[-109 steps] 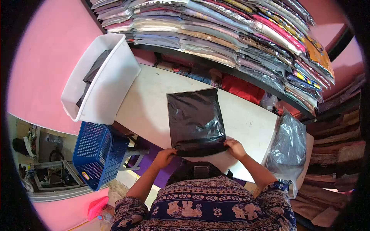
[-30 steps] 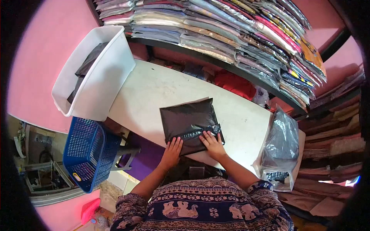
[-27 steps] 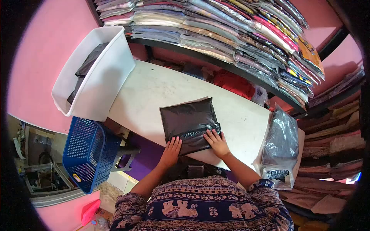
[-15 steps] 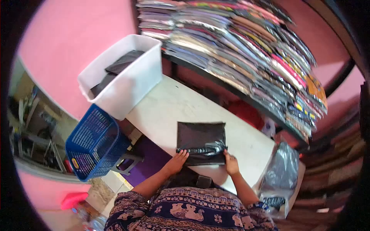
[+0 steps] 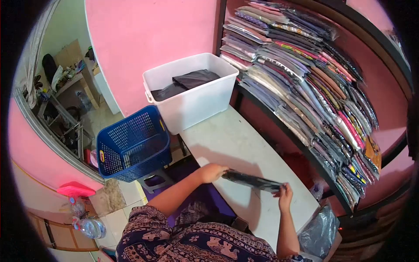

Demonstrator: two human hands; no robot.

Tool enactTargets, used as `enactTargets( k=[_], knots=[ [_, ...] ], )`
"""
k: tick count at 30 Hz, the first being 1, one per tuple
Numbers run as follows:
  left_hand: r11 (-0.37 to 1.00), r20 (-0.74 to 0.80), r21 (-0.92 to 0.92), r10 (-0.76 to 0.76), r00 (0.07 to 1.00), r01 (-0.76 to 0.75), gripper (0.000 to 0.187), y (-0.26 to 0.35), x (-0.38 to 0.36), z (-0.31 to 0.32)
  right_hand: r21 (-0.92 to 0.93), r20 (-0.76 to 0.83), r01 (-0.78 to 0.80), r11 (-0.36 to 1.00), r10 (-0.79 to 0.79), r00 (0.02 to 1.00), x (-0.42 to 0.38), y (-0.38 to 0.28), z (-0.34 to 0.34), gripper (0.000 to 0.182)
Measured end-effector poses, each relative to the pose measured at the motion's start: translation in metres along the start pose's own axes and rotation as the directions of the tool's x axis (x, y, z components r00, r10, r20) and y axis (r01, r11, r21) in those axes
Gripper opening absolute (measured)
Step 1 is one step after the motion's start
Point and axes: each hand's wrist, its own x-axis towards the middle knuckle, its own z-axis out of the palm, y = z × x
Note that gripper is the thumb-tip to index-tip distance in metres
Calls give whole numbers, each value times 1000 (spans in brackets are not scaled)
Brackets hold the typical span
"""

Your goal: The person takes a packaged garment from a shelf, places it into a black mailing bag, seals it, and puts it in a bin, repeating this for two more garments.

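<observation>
A flat black plastic package (image 5: 252, 180) is held above the white table (image 5: 231, 135), turned so that mostly its narrow edge faces me. My left hand (image 5: 213, 173) grips its left end, fingers closed. At the opposite end, my right hand (image 5: 284, 194) pinches the corner between thumb and fingers. The package casts a shadow on the tabletop. Beyond the table's far left end stands a white plastic bin (image 5: 196, 98) with dark packages (image 5: 196, 79) inside.
Left of the table a blue perforated basket (image 5: 135, 144) rests on a grey stool (image 5: 157, 180). A shelf along the right wall holds stacks of plastic-wrapped folded fabrics (image 5: 301, 87). A clear plastic bag (image 5: 321, 231) lies at the table's right end. Water bottles (image 5: 91, 228) stand on the floor.
The black package has been lifted off the table and tilted up on edge, with both hands holding its ends. My view has swung left, showing more of the bin, basket and doorway.
</observation>
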Motion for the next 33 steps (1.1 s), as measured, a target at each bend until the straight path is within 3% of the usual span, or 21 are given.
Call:
enactTargets(
  k=[2, 4, 7, 8, 10, 13, 15, 16, 18, 19, 22, 24, 26, 28, 30, 31, 32, 33],
  knots=[
    [998, -88, 70, 8, 996, -2, 19, 5, 4, -31, 40, -53, 90, 995, -88, 995, 26, -21, 15, 16],
    [992, -154, 123, 5, 988, 14, 18, 6, 3, -67, -55, -77, 116, 992, -120, 990, 49, -56, 37, 21],
    [993, -267, 115, 27, 963, 4, 19, -5, -8, -123, -50, -53, 227, 973, -230, 972, 89, -100, 80, 25],
    [993, -278, 121, 23, 960, 11, 19, -8, -14, -144, 35, -32, 267, 963, -265, 964, 107, -111, 96, 24],
    [993, -452, 117, 72, 889, -21, 21, -12, -28, -186, 101, -1, 331, 938, -333, 943, 140, -141, 131, 21],
    [985, -558, 175, 94, 824, 6, 17, -8, -48, -267, 247, -17, 512, 823, -525, 851, 182, -210, 198, 16],
    [988, -625, 155, 113, 772, -19, 23, -2, -58, -319, 270, -22, 695, 666, -717, 696, 218, -254, 241, 18],
    [988, -658, 143, 140, 740, -59, 24, -2, -61, -341, 230, -80, 758, 610, -764, 640, 231, -278, 265, 20],
    [976, -705, 211, 186, 684, -49, 24, -6, -67, -381, 335, -109, 790, 513, -812, 573, 246, -323, 314, 21],
    [961, -741, 276, 236, 629, -36, 24, -13, -68, -396, 354, -91, 787, 505, -819, 567, 261, -333, 334, 21],
    [987, -719, 161, 118, 685, -2, 23, -48, -73, -423, 355, -36, 741, 570, -784, 620, 303, -333, 382, 21],
    [979, -696, 202, 125, 707, 26, 20, -88, -75, -427, 425, -11, 672, 606, -739, 674, 325, -324, 416, 22],
    [962, -682, -264, -137, 719, -67, 22, -138, -72, -421, 322, 72, 602, 730, -653, 754, 342, -313, 445, 22],
    [943, -677, -327, -189, 711, -60, 25, -178, -68, -419, 194, 216, 467, 863, -502, 838, 363, -302, 472, 26],
    [814, -557, -575, -465, 688, 84, 26, -218, -61, -417, 14, 300, 362, 932, -349, 888, 385, -286, 503, 28],
    [811, -557, -579, -468, 686, 84, 26, -245, -56, -412, -50, 340, 320, 946, -285, 896, 400, -273, 518, 27],
    [897, -613, -352, -437, 658, 269, 26, -275, -50, -406, -113, 375, 279, 954, -219, 901, 414, -261, 533, 27],
    [892, -663, -99, -390, 640, 441, 26, -295, -46, -403, -113, 380, 281, 953, -220, 899, 426, -248, 548, 27]
  ],
)
